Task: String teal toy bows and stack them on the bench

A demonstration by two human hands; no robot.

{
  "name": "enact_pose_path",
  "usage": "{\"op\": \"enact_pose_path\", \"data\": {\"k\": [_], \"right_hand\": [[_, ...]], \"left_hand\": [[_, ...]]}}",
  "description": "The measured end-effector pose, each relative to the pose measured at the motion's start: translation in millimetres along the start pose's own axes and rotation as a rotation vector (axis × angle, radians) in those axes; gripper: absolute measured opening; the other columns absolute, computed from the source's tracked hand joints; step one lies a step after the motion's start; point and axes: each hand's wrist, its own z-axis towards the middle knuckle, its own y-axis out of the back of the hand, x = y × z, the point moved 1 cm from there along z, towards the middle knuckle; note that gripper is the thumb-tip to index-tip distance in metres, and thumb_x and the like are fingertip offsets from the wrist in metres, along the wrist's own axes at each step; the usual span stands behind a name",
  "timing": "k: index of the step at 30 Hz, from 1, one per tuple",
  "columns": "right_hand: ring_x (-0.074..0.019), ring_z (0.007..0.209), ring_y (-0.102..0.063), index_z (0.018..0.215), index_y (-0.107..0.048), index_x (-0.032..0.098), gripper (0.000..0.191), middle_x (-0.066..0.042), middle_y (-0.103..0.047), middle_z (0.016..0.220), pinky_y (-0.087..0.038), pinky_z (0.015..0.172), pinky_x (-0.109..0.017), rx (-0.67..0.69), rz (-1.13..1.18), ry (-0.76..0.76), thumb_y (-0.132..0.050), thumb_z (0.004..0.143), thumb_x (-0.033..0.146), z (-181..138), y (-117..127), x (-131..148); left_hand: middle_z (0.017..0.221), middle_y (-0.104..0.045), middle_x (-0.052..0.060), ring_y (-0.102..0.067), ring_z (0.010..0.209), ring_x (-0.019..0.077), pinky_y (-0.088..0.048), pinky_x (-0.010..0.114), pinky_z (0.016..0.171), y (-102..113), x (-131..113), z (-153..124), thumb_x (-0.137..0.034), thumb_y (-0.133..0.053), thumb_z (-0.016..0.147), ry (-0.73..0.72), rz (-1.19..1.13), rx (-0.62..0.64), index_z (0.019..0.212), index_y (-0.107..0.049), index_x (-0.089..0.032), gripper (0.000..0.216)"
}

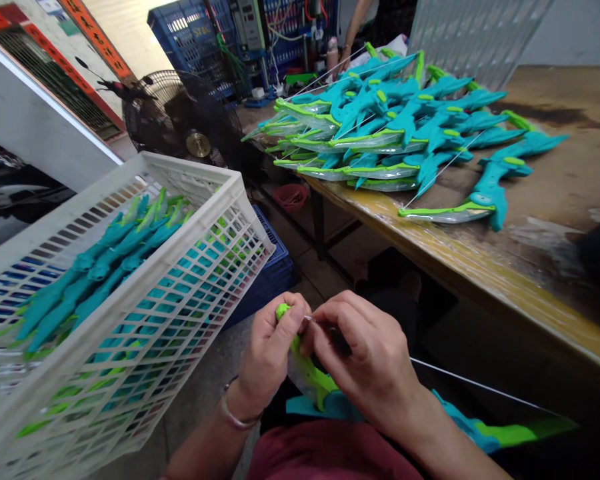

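A teal and lime-green toy bow (314, 381) lies across my lap. My left hand (270, 350) is closed around its green upper tip. My right hand (363, 353) pinches a thin white string (473, 383) right at that tip, touching my left fingers. The string runs off to the right toward the bow's other end (510, 433). The middle of the bow is hidden under my right hand and arm.
A white lattice crate (180, 267) on the left holds several teal bows. A heap of strung bows (390, 127) lies on the worn wooden table (480, 267) ahead. A black fan (180, 120) and blue crates (195, 37) stand behind; another person's arm (355, 27) shows at the far end.
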Motion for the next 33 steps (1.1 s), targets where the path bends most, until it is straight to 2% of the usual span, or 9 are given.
{"op": "enact_pose_path", "data": {"k": [7,18,20,23,25,27,29,33], "right_hand": [[-0.0157,0.069,-0.050,0.087,-0.050,0.017,0.013,-0.004,-0.052,0.078,-0.039,0.060,-0.030,-0.037,-0.083,0.078,-0.050,0.096,0.008,-7.7,7.3,-1.0],[-0.0136,0.061,-0.042,0.081,-0.050,0.019,0.020,0.000,-0.045,0.071,-0.031,0.055,-0.031,-0.031,-0.122,0.072,-0.048,0.095,0.005,-13.1,20.5,0.4],[-0.0132,0.063,-0.045,0.083,-0.052,0.018,0.019,-0.001,-0.047,0.073,-0.033,0.056,-0.030,-0.061,-0.112,0.034,-0.048,0.096,0.005,-15.5,24.4,0.5],[-0.0171,0.080,-0.058,0.101,-0.059,0.014,0.005,-0.007,-0.060,0.090,-0.047,0.066,-0.030,-0.073,-0.100,0.014,-0.055,0.098,0.011,-16.1,22.0,1.0],[-0.0201,0.087,-0.061,0.111,-0.059,0.012,0.012,-0.010,-0.064,0.099,-0.052,0.073,-0.033,-0.058,-0.116,0.037,-0.061,0.100,0.017,-14.2,14.8,1.4],[-0.0192,0.083,-0.061,0.106,-0.061,0.014,0.004,-0.009,-0.065,0.095,-0.052,0.071,-0.032,-0.044,-0.144,0.065,-0.060,0.103,0.018,-11.5,7.7,1.8],[-0.0172,0.076,-0.059,0.096,-0.060,0.016,0.011,-0.006,-0.064,0.087,-0.050,0.066,-0.030,-0.042,-0.171,0.088,-0.056,0.105,0.012,-9.6,5.0,3.1],[-0.0175,0.072,-0.057,0.092,-0.060,0.015,0.013,-0.007,-0.063,0.082,-0.048,0.065,-0.032,-0.048,-0.221,0.115,-0.057,0.102,0.006,-12.6,12.4,11.1]], "left_hand": [[0.060,-0.048,-0.003,-0.046,0.055,0.0123,-0.036,0.027,0.055,-3.6,-2.2,-0.3,-0.036,-0.056,0.104,-0.033,-0.030,0.101,0.076,-0.053,-0.020,0.033],[0.062,-0.049,-0.004,-0.045,0.053,0.0114,-0.037,0.026,0.053,-4.1,-3.7,-0.2,-0.036,-0.054,0.105,-0.010,-0.063,0.130,0.077,-0.052,-0.020,0.032],[0.061,-0.048,-0.004,-0.045,0.052,0.0114,-0.036,0.026,0.052,-3.3,-1.9,1.8,-0.037,-0.055,0.105,0.013,-0.076,0.107,0.077,-0.051,-0.021,0.032],[0.061,-0.047,-0.004,-0.044,0.052,0.0112,-0.037,0.026,0.052,-2.9,-0.1,3.8,-0.039,-0.056,0.104,0.023,-0.069,0.081,0.076,-0.050,-0.020,0.034],[0.064,-0.048,-0.004,-0.045,0.056,0.0113,-0.037,0.026,0.055,-3.1,-0.1,4.2,-0.039,-0.058,0.103,0.009,-0.037,0.068,0.077,-0.051,-0.020,0.033],[0.068,-0.048,-0.002,-0.045,0.060,0.0116,-0.038,0.026,0.058,-3.0,-0.7,4.5,-0.040,-0.059,0.102,-0.018,0.019,0.049,0.077,-0.053,-0.019,0.033],[0.069,-0.048,-0.002,-0.045,0.062,0.0119,-0.037,0.026,0.058,-2.8,-0.9,5.3,-0.040,-0.059,0.102,-0.028,0.047,0.051,0.077,-0.054,-0.019,0.033],[0.063,-0.047,-0.003,-0.044,0.055,0.0120,-0.035,0.027,0.055,-2.4,0.1,10.4,-0.040,-0.055,0.104,-0.015,-0.019,0.158,0.077,-0.051,-0.020,0.034]]}}
